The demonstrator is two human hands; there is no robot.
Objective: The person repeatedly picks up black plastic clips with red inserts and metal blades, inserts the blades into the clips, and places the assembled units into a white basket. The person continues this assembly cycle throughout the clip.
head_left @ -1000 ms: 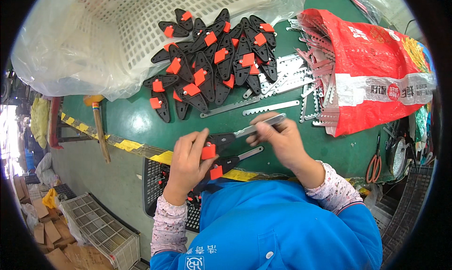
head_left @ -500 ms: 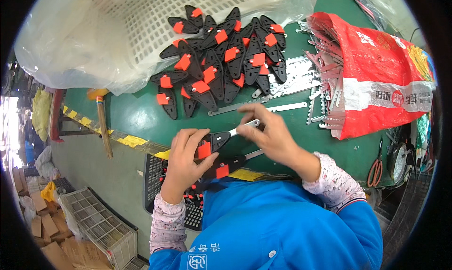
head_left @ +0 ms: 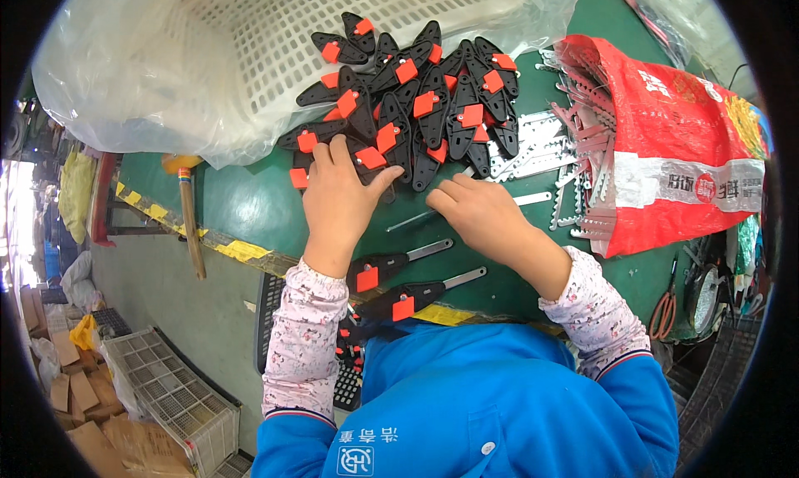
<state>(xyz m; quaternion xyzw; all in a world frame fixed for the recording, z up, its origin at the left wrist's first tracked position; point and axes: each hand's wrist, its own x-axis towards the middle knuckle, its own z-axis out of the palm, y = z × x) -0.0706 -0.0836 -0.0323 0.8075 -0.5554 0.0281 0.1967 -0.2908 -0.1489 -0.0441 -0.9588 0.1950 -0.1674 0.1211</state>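
My left hand (head_left: 337, 203) reaches into the near edge of a pile of black plastic pieces (head_left: 433, 116), leaf-shaped with red square tabs. Its thumb and fingers close around one black piece (head_left: 366, 160). To its right, my right hand (head_left: 487, 211) has its fingers bent and pinched on a thin metal strip (head_left: 409, 221), whose far part is hidden under the hand. Nearer to me, two black pieces lie side by side, an upper one (head_left: 389, 266) and a lower one (head_left: 424, 295), each with a metal strip sticking out to the right.
Notched metal strips (head_left: 533, 145) spill from a red woven bag (head_left: 674, 186) on the right. A white basket under clear plastic (head_left: 250, 53) stands behind the pile. A yellow-headed hammer (head_left: 187, 211) lies at the table's left edge; scissors (head_left: 663, 311) hang at the right.
The piece with a metal strip that I held now lies on the table beside the other one. My left hand has moved up to the pile, my right hand to a loose strip.
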